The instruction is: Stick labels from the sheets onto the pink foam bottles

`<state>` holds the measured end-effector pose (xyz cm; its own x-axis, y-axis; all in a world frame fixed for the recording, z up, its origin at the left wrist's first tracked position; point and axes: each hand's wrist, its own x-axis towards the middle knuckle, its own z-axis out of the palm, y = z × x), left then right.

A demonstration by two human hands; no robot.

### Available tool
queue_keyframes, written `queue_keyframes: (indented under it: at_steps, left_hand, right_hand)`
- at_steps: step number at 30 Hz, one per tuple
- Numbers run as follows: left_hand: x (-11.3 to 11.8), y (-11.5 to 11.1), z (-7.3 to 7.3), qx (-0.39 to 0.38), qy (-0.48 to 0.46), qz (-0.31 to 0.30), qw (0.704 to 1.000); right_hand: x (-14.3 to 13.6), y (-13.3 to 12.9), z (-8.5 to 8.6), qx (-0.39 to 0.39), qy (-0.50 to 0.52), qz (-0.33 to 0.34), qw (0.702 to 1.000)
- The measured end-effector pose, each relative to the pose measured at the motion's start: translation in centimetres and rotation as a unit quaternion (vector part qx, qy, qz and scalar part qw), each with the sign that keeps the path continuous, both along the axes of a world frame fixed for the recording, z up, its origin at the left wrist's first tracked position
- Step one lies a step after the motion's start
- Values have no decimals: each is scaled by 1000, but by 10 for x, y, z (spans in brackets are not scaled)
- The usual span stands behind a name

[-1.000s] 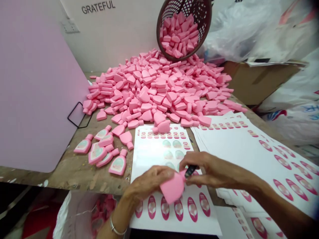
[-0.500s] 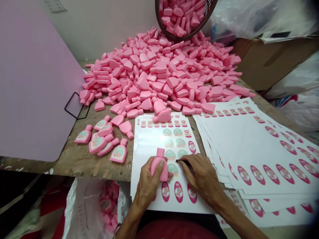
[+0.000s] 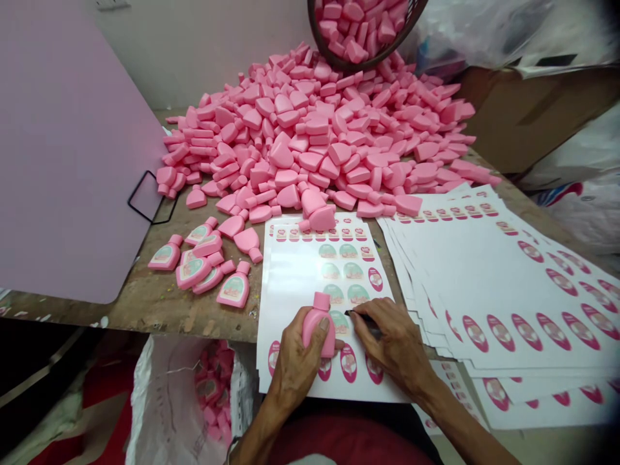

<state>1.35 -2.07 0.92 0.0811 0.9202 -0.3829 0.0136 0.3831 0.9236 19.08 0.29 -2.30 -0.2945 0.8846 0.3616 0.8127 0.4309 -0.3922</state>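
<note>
My left hand (image 3: 294, 361) is closed round a small pink plastic bottle (image 3: 316, 318), held upright with the thumb across its front. That front bears no label. Pinched in my right hand (image 3: 393, 342) is a thin dark pointed tool (image 3: 351, 313), mostly hidden by the fingers; its exact kind cannot be made out. Its tip is at a green arched label (image 3: 341, 321) on the white sticker sheet (image 3: 290, 297) beneath both hands. Several bottles with green labels, such as one labelled bottle (image 3: 234, 288), lie left of the sheet.
A large heap of pink bottles (image 3: 290, 139) covers the table's back, below a tipped brown basket (image 3: 314, 42). More sticker sheets (image 3: 484, 271) lie at right. A pink panel (image 3: 72, 161) stands at left. Below the table edge, a white sack (image 3: 165, 394) holds bottles.
The bottle in my left hand has shifted slightly right, nearer the tool's tip. My right hand keeps the tool at about the same labels. The whole view has moved a little.
</note>
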Motion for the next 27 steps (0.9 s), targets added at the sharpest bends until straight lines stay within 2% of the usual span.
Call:
queue_keyframes:
  at_steps: [4,8,12,15,20,23,27]
  left_hand:
    - [0,0,-1,1,3,0,1000]
    - [0,0,-1,-2,-5,4,1000]
    - [0,0,0,-1,-33,7,999]
    - [0,0,-1,-1,-25,10,1000]
    - [-1,-1,-4,3,-33,7,999]
    - [-1,-1,-3,6,-48,6,999]
    - [-2,1,0,-4,-49,2,999]
  right_hand:
    - [-2,2,2,-3,0,-7,1000]
    - [-6,2,7,32,-8,-13,999]
    - [-4,1,12,71,-12,15,997]
    - [0,1,14,75,-32,7,997]
    - [0,0,10,27,-35,16,999]
    - [-3,1,9,-35,31,2,999]
    - [-2,4,12,-152,124,-28,980]
